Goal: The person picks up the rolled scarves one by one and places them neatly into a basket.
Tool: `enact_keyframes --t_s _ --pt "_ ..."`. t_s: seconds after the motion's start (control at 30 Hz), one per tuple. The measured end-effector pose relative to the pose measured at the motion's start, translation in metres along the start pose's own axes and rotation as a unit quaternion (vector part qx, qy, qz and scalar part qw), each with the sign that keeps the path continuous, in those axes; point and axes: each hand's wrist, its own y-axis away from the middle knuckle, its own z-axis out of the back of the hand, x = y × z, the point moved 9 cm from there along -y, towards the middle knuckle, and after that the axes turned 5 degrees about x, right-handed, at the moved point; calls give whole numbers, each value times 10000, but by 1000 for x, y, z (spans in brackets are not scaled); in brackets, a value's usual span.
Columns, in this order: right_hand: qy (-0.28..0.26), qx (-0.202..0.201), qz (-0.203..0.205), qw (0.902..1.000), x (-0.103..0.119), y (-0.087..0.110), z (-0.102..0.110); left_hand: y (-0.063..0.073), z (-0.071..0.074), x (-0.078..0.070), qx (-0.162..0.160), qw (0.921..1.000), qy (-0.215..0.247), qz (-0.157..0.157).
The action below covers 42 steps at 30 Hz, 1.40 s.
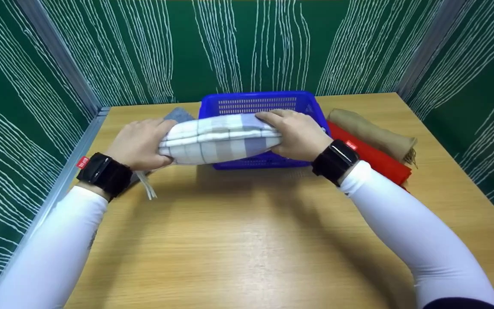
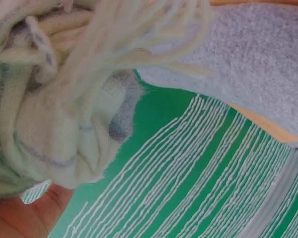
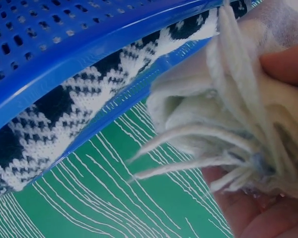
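Observation:
A folded, rolled plaid scarf (image 1: 223,143), white with grey, beige and lilac checks, is held level above the table at the front of the blue basket (image 1: 255,95). My left hand (image 1: 137,143) grips its left end, where pale fringe (image 1: 147,186) dangles. At the other end my right hand (image 1: 300,134) holds it, thumb and fingers round the roll. Loose fringe (image 3: 193,131) sticks out of that end in the right wrist view. Inside the basket, a black-and-white knitted piece (image 3: 84,99) shows through there; the scarf and hands hide most of the basket's inside from the head view.
Right of the basket lie a red rolled cloth (image 1: 373,161) and a tan fringed scarf (image 1: 369,133) side by side. A grey cloth (image 1: 179,114) lies at the left, partly behind my left hand. Green, white-streaked walls (image 1: 264,47) enclose the wooden table (image 1: 247,240) on three sides.

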Motion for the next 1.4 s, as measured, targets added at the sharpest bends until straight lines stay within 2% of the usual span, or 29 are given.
enact_keyframes --t_s 0.77,1.03,1.4 --pt "-186 66 -153 9997 -9 4 10 -12 3 -7 -48 9999 120 -87" --pt "-202 -132 -8 9997 -11 4 17 -17 8 -9 -120 9998 87 -139" --pt "-72 -255 -15 9996 -15 7 22 -23 10 -14 -152 9997 -17 -188"
